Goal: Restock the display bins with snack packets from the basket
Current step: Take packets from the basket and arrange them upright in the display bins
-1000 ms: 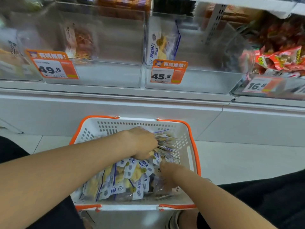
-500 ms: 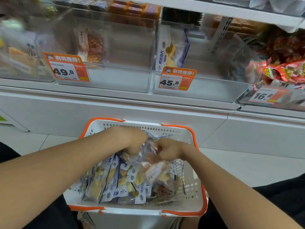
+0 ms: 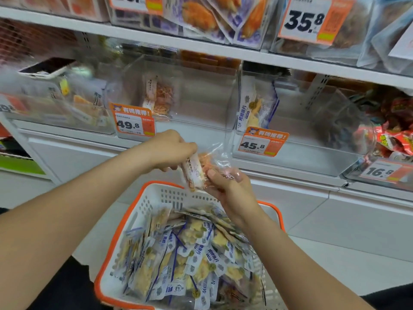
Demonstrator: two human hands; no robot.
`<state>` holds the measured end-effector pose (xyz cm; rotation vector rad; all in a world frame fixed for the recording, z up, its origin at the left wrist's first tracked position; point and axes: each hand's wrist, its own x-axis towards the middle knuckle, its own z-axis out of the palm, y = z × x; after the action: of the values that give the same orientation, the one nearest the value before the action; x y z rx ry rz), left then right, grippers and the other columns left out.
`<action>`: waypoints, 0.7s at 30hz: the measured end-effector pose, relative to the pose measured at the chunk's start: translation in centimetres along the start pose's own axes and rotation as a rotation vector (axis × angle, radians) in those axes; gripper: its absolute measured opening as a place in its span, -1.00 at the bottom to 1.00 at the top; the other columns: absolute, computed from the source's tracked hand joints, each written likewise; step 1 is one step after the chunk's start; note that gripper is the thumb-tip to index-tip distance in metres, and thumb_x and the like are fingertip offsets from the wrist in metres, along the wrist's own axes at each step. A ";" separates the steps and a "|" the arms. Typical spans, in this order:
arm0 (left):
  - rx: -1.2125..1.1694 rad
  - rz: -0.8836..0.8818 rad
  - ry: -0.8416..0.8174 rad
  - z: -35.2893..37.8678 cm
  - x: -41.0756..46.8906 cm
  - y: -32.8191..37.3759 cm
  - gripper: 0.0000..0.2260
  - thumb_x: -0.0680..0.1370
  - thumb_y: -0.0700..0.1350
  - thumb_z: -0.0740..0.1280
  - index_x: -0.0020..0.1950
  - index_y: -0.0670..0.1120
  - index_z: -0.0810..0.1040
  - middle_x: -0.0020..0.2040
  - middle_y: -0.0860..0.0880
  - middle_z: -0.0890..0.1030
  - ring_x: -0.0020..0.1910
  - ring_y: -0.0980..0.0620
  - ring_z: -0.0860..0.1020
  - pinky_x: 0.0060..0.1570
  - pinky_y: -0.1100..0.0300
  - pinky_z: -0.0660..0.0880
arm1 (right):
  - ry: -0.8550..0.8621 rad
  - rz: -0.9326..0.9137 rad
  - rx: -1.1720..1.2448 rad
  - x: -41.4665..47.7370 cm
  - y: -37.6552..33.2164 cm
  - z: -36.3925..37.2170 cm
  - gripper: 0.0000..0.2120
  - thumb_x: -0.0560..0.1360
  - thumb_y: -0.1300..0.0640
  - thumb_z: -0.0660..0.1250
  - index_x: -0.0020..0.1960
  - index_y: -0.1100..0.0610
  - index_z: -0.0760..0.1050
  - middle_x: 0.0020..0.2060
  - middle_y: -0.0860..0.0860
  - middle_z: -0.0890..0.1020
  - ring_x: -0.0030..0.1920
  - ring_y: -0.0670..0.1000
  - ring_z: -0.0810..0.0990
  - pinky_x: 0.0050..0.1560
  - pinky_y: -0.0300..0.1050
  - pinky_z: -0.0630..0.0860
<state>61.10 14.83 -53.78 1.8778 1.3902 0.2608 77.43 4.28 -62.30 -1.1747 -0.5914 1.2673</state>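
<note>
Clear film packet [image 3: 194, 170]: orange shredded snack inside, white label strip down one side. It is held between both hands, in the air and tilted, above the far rim of the basket and not yet in any bin.
Left hand [image 3: 169, 151]: fingers curled down onto the packet's upper edge, pinching it. This likely steadies the top so the limp film does not fold.
Right hand [image 3: 232, 191]: closed round the packet's lower end from beneath, thumb on the front. It appears to carry the weight.
Grip, judged purpose: the two-handed hold reads as squaring the packet upright before it is stood in a bin.
Basket [image 3: 154, 198]: white slotted plastic, orange rim, directly below the grip and toward the person. Its place there makes each lift short.
Blue-and-yellow packets [image 3: 192, 260]: fill the basket, lying overlapped. They are a different product from the one in hand.
49.8 bin [image 3: 201, 92]: clear-walled, above and just beyond the grip, slightly to its left, and nearly bare.
Matching packet [image 3: 156, 97]: sole item in that bin, upright, with the same orange contents and white strip. It marks this bin as the probable destination.
45.8 bin [image 3: 312, 121]: above and right of the grip. It holds one upright blue packet [image 3: 254, 108], so it is probably meant for the basket's bulk.
Red packets [image 3: 397, 135]: far right of the grip, heaped in another bin.
Progress: early, with both near bins almost bare and the basket full.
</note>
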 end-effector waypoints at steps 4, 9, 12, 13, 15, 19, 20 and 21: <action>-0.283 -0.056 -0.029 -2.4 -0.4 0.5 -0.92 0.60 -0.15 0.43 0.03 -0.15 0.66 -0.04 -0.16 0.75 -0.05 -0.10 0.75 -0.03 -0.06 0.71 | -0.058 -0.008 0.281 0.4 -0.3 1.8 -0.78 0.54 0.37 0.43 0.13 0.29 0.47 0.18 0.39 0.63 0.23 0.31 0.66 0.12 0.07 0.67; -0.405 0.053 0.236 -4.1 -0.1 -0.2 -0.95 0.55 -0.17 0.53 -0.11 -0.10 0.75 -0.17 -0.04 0.74 -0.18 0.03 0.71 -0.34 0.18 0.61 | -0.079 -0.147 -0.047 0.4 -1.0 4.5 -0.59 0.50 0.26 0.52 0.33 0.20 0.56 0.13 0.12 0.73 0.17 0.13 0.72 0.18 0.03 0.63; -0.427 0.079 0.295 -5.4 0.5 -0.6 -0.87 0.57 -0.07 0.52 -0.10 -0.11 0.77 -0.29 -0.01 0.69 -0.31 0.07 0.61 -0.28 0.12 0.64 | -0.139 -0.168 -0.048 1.3 -1.8 6.7 -0.60 0.51 0.21 0.53 0.33 0.19 0.57 0.17 0.15 0.72 0.22 0.16 0.69 0.25 0.08 0.60; -0.441 0.079 0.309 -6.0 0.6 -0.8 -0.84 0.57 -0.02 0.52 -0.09 -0.10 0.77 -0.23 -0.04 0.71 -0.26 0.06 0.63 -0.20 0.07 0.68 | -0.156 -0.161 -0.034 1.7 -2.1 7.4 -0.59 0.52 0.20 0.53 0.33 0.21 0.56 0.18 0.16 0.71 0.24 0.17 0.68 0.31 0.14 0.58; -0.469 0.092 0.350 -7.0 0.9 -1.1 -0.81 0.55 0.04 0.53 -0.09 -0.07 0.77 -0.12 -0.09 0.75 -0.14 0.01 0.67 -0.15 0.02 0.71 | -0.187 -0.159 -0.032 2.4 -2.9 8.6 -0.56 0.53 0.17 0.53 0.36 0.20 0.53 0.21 0.17 0.70 0.25 0.18 0.67 0.34 0.22 0.56; -0.333 0.135 0.528 -8.5 1.9 -1.4 -0.75 0.58 0.05 0.51 -0.21 -0.07 0.75 -0.31 -0.08 0.71 -0.35 0.03 0.61 -0.35 0.18 0.53 | -0.130 -0.196 -0.091 4.1 -5.1 10.9 -0.70 0.58 0.06 0.49 0.27 0.13 0.63 0.11 0.16 0.74 0.21 0.23 0.68 0.29 0.34 0.54; -0.281 0.133 0.550 -8.9 2.4 -1.6 -0.69 0.58 0.09 0.49 -0.20 -0.11 0.75 -0.33 -0.10 0.69 -0.39 0.03 0.57 -0.31 0.18 0.49 | -0.103 -0.210 -0.124 4.8 -5.8 11.4 -0.76 0.58 0.06 0.49 0.21 0.12 0.68 0.07 0.16 0.75 0.18 0.22 0.70 0.29 0.35 0.52; -0.246 0.133 0.561 -9.4 2.7 -1.7 -0.65 0.59 0.12 0.47 -0.18 -0.16 0.74 -0.32 -0.14 0.67 -0.40 -0.01 0.55 -0.30 0.18 0.47 | -0.082 -0.223 -0.149 5.6 -6.4 11.9 -0.80 0.57 0.08 0.49 0.16 0.12 0.70 0.03 0.16 0.76 0.13 0.19 0.71 0.28 0.34 0.53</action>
<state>55.55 21.70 -49.30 1.7589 1.5001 1.0412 71.14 14.34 -53.72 -1.1477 -0.8654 1.0988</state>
